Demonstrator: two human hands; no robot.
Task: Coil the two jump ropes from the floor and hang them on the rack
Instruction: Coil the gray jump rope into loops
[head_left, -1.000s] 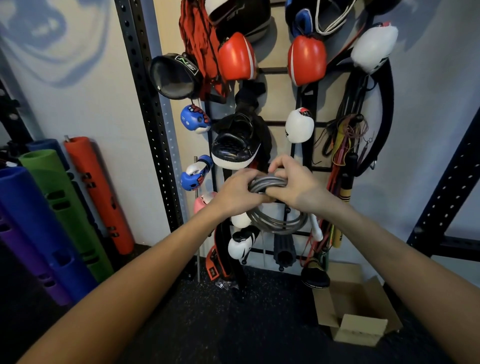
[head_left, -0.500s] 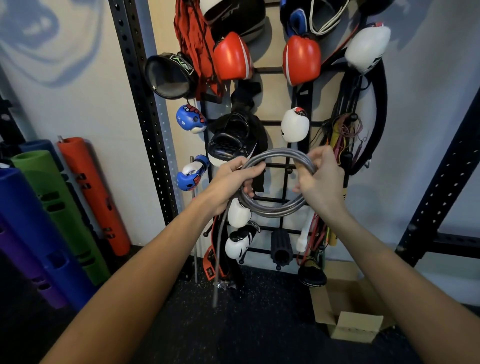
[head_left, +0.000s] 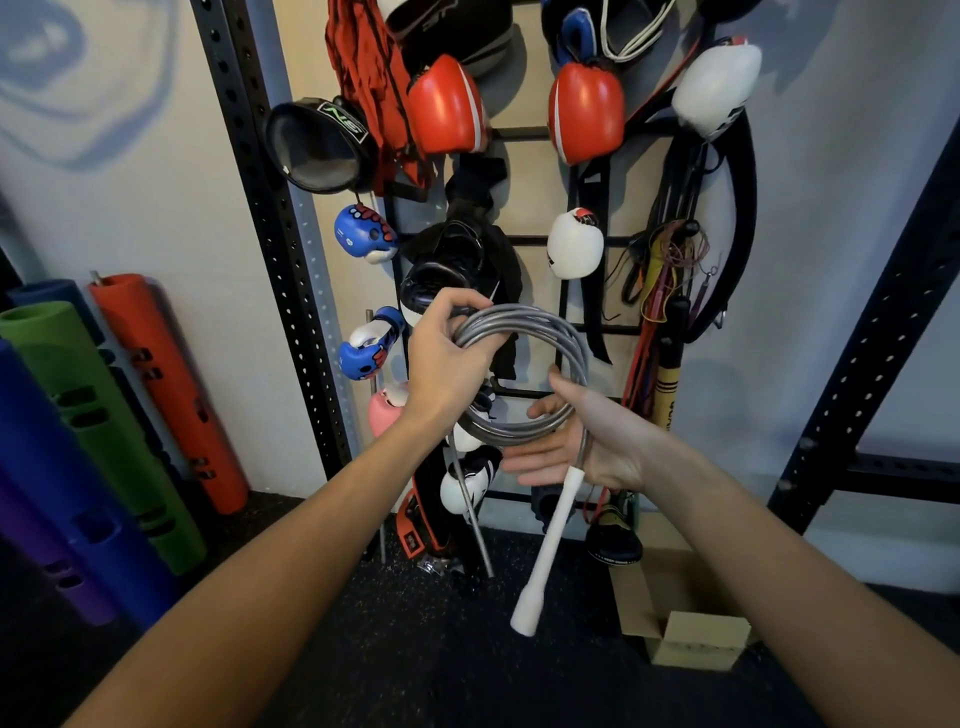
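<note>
A grey jump rope (head_left: 540, 325) is wound into a round coil in front of the black wall rack (head_left: 524, 241). My left hand (head_left: 447, 353) grips the coil at its upper left. My right hand (head_left: 587, 447) is palm up with fingers spread under the coil's lower edge, and the strands rest on it. One white handle (head_left: 545, 551) dangles from the coil below my right hand, pointing down at the floor. A second grey end (head_left: 470, 509) hangs down below my left wrist. No second rope is clearly in view.
The rack holds red (head_left: 587, 111), white (head_left: 574, 244) and blue boxing gloves (head_left: 363, 236), black pads and cords (head_left: 667, 270). A perforated black upright (head_left: 275, 223) stands left of it. Foam rollers (head_left: 166, 389) lean at the left wall. An open cardboard box (head_left: 691, 634) sits on the dark floor at right.
My right hand let go of the coil's right side, dropped under it and opened. The white handle swung down into view. My left hand kept its hold and rose slightly.
</note>
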